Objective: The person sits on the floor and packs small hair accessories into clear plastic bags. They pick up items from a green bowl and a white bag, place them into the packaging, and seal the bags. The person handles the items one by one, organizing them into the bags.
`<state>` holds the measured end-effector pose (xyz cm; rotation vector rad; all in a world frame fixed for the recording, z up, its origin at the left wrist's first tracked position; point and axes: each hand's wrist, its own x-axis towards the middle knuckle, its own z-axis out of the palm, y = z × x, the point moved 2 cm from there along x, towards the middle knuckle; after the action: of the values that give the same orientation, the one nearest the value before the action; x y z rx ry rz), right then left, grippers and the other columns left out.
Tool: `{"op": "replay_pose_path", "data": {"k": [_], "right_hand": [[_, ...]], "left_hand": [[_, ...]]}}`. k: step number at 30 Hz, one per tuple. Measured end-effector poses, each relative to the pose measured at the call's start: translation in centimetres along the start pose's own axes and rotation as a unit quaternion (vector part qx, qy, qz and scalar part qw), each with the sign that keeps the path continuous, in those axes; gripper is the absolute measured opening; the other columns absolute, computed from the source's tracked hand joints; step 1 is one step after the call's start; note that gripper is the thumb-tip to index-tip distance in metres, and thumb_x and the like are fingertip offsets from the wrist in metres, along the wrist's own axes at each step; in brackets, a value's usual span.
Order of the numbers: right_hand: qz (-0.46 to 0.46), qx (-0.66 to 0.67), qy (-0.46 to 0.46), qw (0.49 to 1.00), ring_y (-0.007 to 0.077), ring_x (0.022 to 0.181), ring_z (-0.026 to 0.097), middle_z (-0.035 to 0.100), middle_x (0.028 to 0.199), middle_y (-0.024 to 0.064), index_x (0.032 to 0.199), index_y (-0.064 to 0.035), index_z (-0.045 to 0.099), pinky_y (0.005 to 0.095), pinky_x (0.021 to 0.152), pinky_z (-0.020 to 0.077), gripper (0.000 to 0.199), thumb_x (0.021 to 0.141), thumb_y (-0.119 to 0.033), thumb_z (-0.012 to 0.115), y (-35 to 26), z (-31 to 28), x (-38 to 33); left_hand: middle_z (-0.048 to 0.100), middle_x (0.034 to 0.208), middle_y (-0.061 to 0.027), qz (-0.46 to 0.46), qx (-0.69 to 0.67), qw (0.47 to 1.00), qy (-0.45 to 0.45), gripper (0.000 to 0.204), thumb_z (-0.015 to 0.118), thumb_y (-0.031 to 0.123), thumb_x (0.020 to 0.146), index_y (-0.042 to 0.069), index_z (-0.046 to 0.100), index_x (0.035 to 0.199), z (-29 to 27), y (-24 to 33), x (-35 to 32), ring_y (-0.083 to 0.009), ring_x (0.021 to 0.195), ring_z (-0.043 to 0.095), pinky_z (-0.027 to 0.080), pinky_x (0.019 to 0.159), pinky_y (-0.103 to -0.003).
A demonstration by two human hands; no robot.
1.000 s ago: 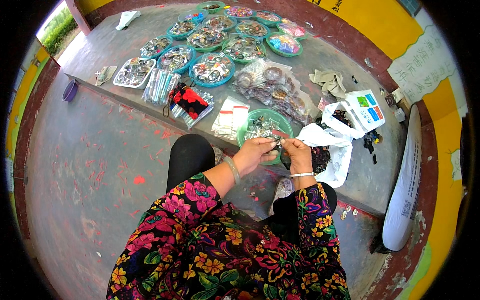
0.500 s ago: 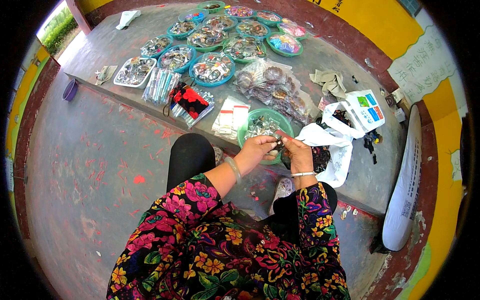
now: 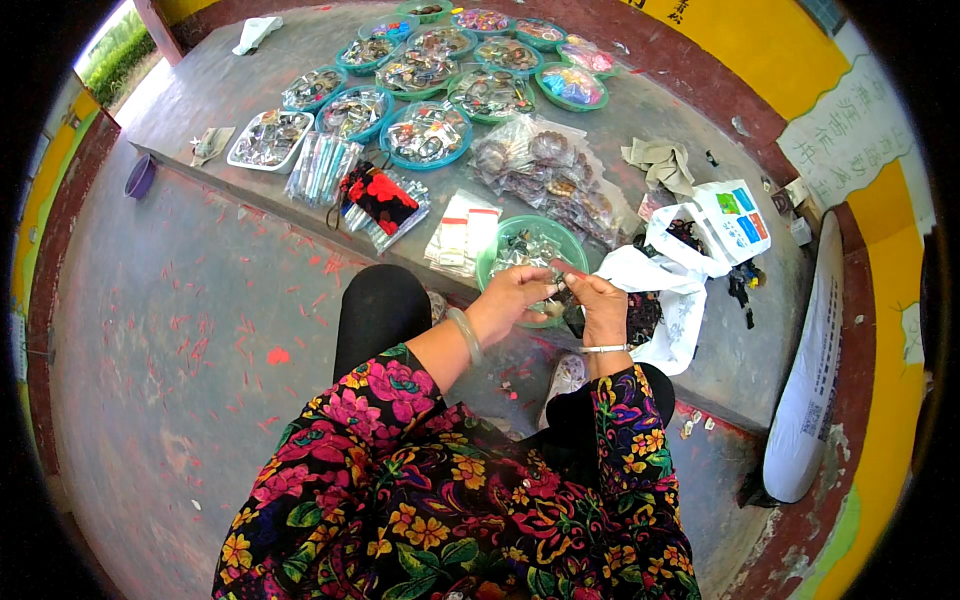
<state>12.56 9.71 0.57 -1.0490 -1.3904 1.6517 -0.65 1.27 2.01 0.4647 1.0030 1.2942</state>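
Note:
My left hand and my right hand meet over the near side of a green plastic basin. The fingers of both are pinched together around something small and dark, too small to name. From my right fingertips sticks out a small reddish strip. Shiny small packets lie heaped in the basin under my fingers. Close by my right hand, black lacy items show beside a white plastic bag.
Round basins of small wares crowd the raised concrete ledge. Nearer lie clear bags of brown round items, white packets and a red-and-black pouch. A long white wrapped object leans at the right wall.
My fingers shift slightly around the small thing between them. Both hands stay over the basin's near side, and the surroundings look the same.

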Motion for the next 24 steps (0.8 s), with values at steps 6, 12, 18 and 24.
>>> {"op": "replay_pose_path", "data": {"k": [6,12,18,24], "right_hand": [[0.009,-0.028,-0.041,0.999,0.0036,0.059,0.046,0.058,0.067,-0.0034,0.078,0.0013,0.066,0.0172,0.053,0.0352,0.013,0.076,-0.011,0.067,-0.5,0.5,-0.5],[0.056,-0.014,-0.04,0.998,0.005,0.06,0.049,0.06,0.07,-0.0012,0.084,-0.0007,0.065,0.0179,0.054,0.0376,0.013,0.078,-0.012,0.065,-1.0,0.7,-0.5],[0.039,0.005,-0.06,0.997,0.0055,0.059,0.05,0.06,0.071,-0.0005,0.084,-0.0019,0.063,0.0174,0.054,0.0376,0.008,0.079,-0.008,0.063,-0.6,0.5,-0.4],[0.098,0.106,-0.057,0.988,0.0062,0.062,0.052,0.06,0.072,0.0006,0.081,-0.0006,0.063,0.0176,0.056,0.0389,0.006,0.076,-0.003,0.064,0.1,-0.2,-0.2]], "left_hand": [[0.058,0.097,-0.0049,0.016,-0.038,0.999,-0.033,0.021,0.054,0.007,0.085,-0.001,0.057,0.104,-0.5,-0.3,0.4,-0.0106,0.085,0.057,0.052,0.067,-0.021],[0.058,0.096,-0.0074,0.018,-0.088,0.996,0.002,0.019,0.052,0.008,0.086,-0.006,0.057,0.098,-0.8,-1.0,0.9,-0.0128,0.084,0.058,0.053,0.072,-0.022],[0.058,0.097,-0.0088,0.022,-0.095,0.995,-0.003,0.02,0.051,0.011,0.087,-0.006,0.057,0.098,-1.2,-1.3,1.2,-0.0141,0.086,0.057,0.052,0.074,-0.023],[0.057,0.1,-0.0097,0.02,-0.103,0.994,-0.021,0.021,0.051,0.011,0.087,-0.006,0.056,0.099,-1.0,-1.4,1.1,-0.0149,0.087,0.057,0.052,0.075,-0.023]]}}
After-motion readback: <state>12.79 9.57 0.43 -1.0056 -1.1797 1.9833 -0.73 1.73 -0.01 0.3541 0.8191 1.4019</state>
